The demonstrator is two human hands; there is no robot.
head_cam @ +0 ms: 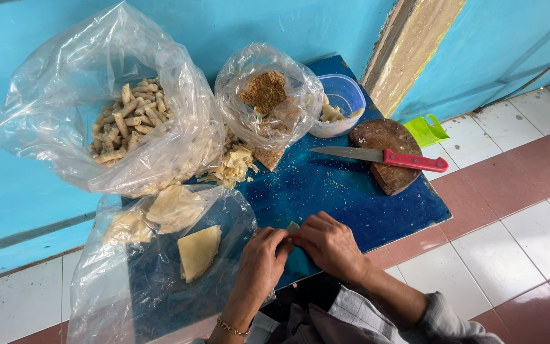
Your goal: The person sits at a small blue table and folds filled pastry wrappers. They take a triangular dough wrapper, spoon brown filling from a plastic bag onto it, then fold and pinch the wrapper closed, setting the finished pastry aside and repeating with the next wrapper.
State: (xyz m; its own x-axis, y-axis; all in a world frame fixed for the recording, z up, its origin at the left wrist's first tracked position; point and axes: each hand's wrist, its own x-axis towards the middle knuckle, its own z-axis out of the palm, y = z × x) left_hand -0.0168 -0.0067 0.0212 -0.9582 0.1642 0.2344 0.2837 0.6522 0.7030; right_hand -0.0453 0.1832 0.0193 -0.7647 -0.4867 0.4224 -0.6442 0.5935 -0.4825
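Observation:
My left hand [263, 258] and my right hand [330, 245] meet at the near edge of a blue table [345, 191]. Together they pinch a small pale wrapper piece [293, 227], mostly hidden under the fingers. Just left of my hands lies a clear bag [141, 280] with folded pale wrapper sheets [197, 251]. A bracelet shows on my left wrist.
A large clear bag of rolled pieces [128, 118] stands at the back left. A smaller bag of brown crumbs [265, 92] and a plastic tub [345, 95] sit behind. A red-handled knife [383, 156] rests on a round wooden board [386, 150]. Wrapper scraps [233, 165] lie mid-table. A green scoop [428, 129] is on the tiled floor.

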